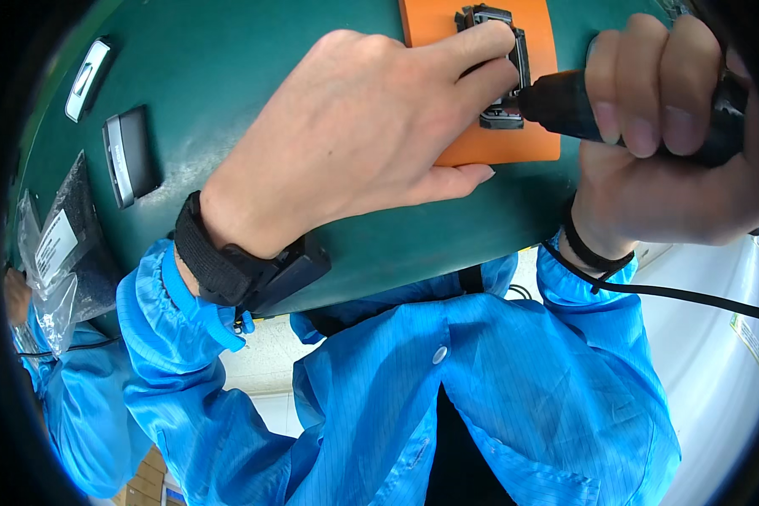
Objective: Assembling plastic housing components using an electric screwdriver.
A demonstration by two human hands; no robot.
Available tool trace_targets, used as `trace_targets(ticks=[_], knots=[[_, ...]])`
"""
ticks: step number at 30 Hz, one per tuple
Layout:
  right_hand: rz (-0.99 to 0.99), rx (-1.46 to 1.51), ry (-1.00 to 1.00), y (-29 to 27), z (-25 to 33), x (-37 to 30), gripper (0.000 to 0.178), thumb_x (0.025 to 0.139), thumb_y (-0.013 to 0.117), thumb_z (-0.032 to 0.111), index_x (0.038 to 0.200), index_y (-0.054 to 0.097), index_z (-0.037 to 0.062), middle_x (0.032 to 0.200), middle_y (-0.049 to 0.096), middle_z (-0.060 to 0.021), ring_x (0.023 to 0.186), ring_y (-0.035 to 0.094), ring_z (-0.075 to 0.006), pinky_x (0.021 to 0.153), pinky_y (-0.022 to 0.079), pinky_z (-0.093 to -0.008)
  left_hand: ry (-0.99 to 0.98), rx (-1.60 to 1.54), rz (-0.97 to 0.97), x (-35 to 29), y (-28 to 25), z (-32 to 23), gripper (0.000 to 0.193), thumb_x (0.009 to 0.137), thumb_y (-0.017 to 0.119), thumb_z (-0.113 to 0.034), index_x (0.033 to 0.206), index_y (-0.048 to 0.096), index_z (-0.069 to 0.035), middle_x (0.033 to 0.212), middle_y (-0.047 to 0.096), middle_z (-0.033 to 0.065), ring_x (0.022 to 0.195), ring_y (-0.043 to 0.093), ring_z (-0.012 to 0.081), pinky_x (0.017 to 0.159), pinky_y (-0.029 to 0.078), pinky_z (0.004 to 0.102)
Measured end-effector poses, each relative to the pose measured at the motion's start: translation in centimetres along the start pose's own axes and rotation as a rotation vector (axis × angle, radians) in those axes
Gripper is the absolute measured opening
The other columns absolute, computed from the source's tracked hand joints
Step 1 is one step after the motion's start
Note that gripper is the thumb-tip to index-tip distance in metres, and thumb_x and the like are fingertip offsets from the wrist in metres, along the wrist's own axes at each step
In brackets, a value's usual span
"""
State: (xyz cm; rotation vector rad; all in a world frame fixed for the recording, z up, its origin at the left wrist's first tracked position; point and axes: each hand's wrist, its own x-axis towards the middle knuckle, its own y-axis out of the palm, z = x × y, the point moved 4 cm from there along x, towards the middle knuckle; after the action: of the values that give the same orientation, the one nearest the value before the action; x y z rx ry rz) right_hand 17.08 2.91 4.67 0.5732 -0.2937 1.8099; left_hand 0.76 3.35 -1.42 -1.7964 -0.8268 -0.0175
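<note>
A black plastic housing [503, 118] rests on an orange pad [514, 150] at the far side of the table. My left hand [354, 126] reaches over it with index and middle fingers bent onto the housing, holding it down, and the thumb stretched out over the pad's near edge. In a closed fist, my right hand [658, 135] grips a black electric screwdriver [561, 103]. The tool lies nearly level, and its tip points left at the lower part of the housing, close to my left fingertips. My fingers hide part of the housing.
On the green table [379, 253], a black-and-silver casing [131, 156] and a smaller silver-faced part [88, 80] lie to the left. A clear bag [63, 244] of dark contents sits nearer. Another person's blue sleeve [84, 405] is at left. A black cord [691, 299] runs from my right wrist.
</note>
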Motion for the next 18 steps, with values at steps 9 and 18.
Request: trace_targets(ticks=[9, 18], knots=[[0.113, -0.038, -0.032, 0.9, -0.5, 0.5, 0.029, 0.105, 0.031, 0.026, 0.107, 0.053, 0.0067, 0.065, 0.041, 0.0007, 0.048, 0.035, -0.0092, 0.045, 0.035, -0.0261, -0.002, -0.037, 0.017, -0.1, 0.2, 0.3, 0.053, 0.076, 0.080, -0.041, 0.113, 0.064, -0.006, 0.115, 0.058, 0.0038, 0.071, 0.066, 0.0280, 0.061, 0.052, 0.0387], [0.056, -0.041, 0.010, 2.6, -1.0, 0.1, 0.020, 0.106, 0.032, 0.024, 0.103, 0.046, 0.0098, 0.064, 0.040, -0.0003, 0.048, 0.034, -0.0100, 0.043, 0.032, -0.0251, 0.001, 0.013, 0.009, 0.1, 0.1, 0.2, 0.046, 0.080, 0.076, -0.042, 0.105, 0.065, -0.004, 0.100, 0.055, 0.0050, 0.063, 0.065, 0.0255, 0.056, 0.052, 0.0363]])
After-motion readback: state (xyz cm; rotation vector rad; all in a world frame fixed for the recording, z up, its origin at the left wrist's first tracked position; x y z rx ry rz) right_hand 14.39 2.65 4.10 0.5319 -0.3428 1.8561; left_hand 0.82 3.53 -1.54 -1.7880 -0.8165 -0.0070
